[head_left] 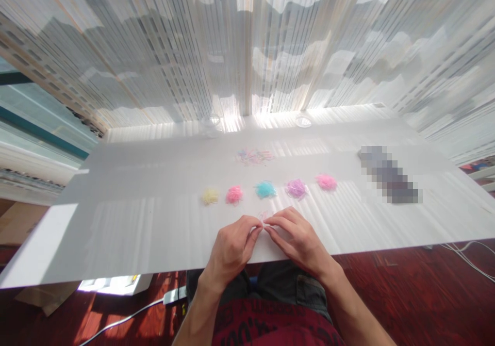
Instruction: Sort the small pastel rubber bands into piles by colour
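My left hand [234, 243] and my right hand [294, 236] meet fingertip to fingertip above the near edge of the white table. Thumb and forefinger are pinched on each side, and the small pale bit between them is too tiny to name. Just beyond the fingertips lies a small loose group of pinkish strands [265, 215]. A row of small heaps of thin, thread-like pieces runs behind it: yellow [210, 196], coral pink [234, 195], turquoise [265, 189], purple [296, 188] and pink [326, 182]. Farther back is a flatter, mixed-colour heap [255, 156].
Two clear round containers or lids stand at the back, one at left [211, 124] and one at right [303, 122]. A blurred dark oblong object [390, 175] lies on the table [127, 207] at right. Sheer curtains [247, 42] hang behind. A cable [127, 316] crosses the floor.
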Motion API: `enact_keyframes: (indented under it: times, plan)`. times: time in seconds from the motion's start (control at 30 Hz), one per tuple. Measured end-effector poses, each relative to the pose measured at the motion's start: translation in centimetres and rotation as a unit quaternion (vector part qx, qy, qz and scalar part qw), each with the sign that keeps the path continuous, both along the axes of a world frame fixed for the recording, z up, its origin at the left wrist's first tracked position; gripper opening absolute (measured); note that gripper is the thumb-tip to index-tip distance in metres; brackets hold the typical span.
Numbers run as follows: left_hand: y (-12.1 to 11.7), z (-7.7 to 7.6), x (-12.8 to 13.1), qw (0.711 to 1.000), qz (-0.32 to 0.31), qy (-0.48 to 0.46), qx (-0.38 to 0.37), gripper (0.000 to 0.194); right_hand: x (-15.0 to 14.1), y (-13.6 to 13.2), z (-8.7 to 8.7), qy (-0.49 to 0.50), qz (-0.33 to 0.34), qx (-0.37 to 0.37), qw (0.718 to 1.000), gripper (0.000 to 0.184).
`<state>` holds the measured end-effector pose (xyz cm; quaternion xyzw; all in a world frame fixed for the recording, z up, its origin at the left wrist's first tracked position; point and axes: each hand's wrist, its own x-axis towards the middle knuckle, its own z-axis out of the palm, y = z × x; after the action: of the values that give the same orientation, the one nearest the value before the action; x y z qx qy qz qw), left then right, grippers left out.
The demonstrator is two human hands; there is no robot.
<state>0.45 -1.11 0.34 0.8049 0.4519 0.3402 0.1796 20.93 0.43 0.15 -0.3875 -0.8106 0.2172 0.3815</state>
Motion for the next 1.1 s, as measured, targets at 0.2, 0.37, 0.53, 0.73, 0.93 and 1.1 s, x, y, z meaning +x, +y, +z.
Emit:
enact_keyframes:
  times: [0.2, 0.37, 0.53, 0.73, 0.93, 1.1]
  plan:
    - [-0.11, -0.33, -0.15, 0.999, 0.016, -0.025, -0.012, 0.007, 0.16, 0.00, 0.20, 0.022, 0.007, -0.017, 1.000, 0.012]
    - [-0.22, -0.42, -0.26, 0.998, 0.014, -0.062, -0.018, 0.010, 0.24, -0.12, 0.07, 0.032, -0.001, -0.021, 0.999, 0.012]
    - [-0.26, -0.39, -0.24, 0.998, 0.013, -0.065, -0.012, 0.008, 0.27, -0.15, 0.01, 0.038, -0.004, -0.022, 0.999, 0.010]
    - [-0.21, -0.34, -0.25, 0.998, 0.012, -0.068, -0.012, 0.008, 0.30, -0.17, 0.03, 0.038, -0.005, -0.025, 0.999, 0.009]
    - [-0.17, 0.09, -0.13, 0.999, 0.000, -0.054, 0.004, 0.012, 0.26, -0.25, 0.18, 0.046, -0.003, -0.013, 0.999, 0.010]
    - [-0.13, 0.13, -0.08, 0.998, 0.000, -0.056, 0.009, 0.010, 0.32, -0.33, 0.30, 0.046, 0.006, -0.014, 0.999, 0.008]
